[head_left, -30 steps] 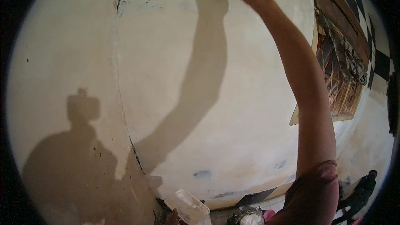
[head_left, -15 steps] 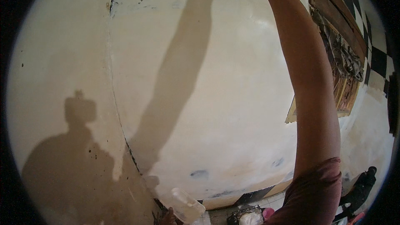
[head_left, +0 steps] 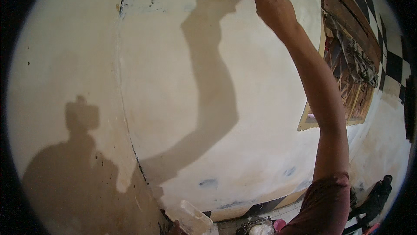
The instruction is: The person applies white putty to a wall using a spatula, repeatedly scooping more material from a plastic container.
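My right hand is raised to the pale wall near the top, fingers closed round something small that I cannot make out, close to some dark smudges. My arm casts a long shadow on the plaster. At the bottom edge, my left hand shows only partly, fingers closed at the end of a translucent plastic container. A thin dark crack runs down the wall on the left.
At the right are a wooden-framed window with draped cloth and black-and-white checks. Below lie a tiled floor, a pink round container, a cluttered dark item and a black object.
My right hand first rose almost out of the top of the picture, then came lower, with the arm more bent. My left hand stays low by the plastic container.
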The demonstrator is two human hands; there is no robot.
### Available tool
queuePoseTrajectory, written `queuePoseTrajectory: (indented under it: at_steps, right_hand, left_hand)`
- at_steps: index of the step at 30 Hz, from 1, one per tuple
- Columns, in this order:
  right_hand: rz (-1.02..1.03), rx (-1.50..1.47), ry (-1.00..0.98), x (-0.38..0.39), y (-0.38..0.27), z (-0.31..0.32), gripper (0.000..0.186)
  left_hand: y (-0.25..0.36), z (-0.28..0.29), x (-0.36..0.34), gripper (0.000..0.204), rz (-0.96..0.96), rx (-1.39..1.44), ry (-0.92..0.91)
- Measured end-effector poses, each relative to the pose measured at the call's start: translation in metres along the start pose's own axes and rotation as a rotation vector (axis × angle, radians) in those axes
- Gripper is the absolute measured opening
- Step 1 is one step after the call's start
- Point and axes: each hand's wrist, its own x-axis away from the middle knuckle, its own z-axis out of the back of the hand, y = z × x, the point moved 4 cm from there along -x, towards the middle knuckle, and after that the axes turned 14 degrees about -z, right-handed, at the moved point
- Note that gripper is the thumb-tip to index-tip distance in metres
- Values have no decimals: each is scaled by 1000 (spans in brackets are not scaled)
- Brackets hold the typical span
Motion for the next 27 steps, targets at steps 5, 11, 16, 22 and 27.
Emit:
queuePoseTrajectory:
  at_steps: [5,11,16,22,27]
  right_hand:
    - [-49,-44,33,-89,16,-48,20]
    - [36,252,-118,-83,31,-115,18]
    - [8,-32,-215,14,-8,-7,19]
    - [-112,7,-90,5,44,9,39]
    - [-114,29,52,-57,74,-12,22]
  left_hand:
    - [-3,-1,1,36,12,2,-12]
    - [-13,-2,0,31,21,-3,-51]
    - [0,7,-2,27,-9,-25,-14]
    - [0,5,0,23,-19,-31,-25]
    - [-2,4,3,19,-17,-25,-27]
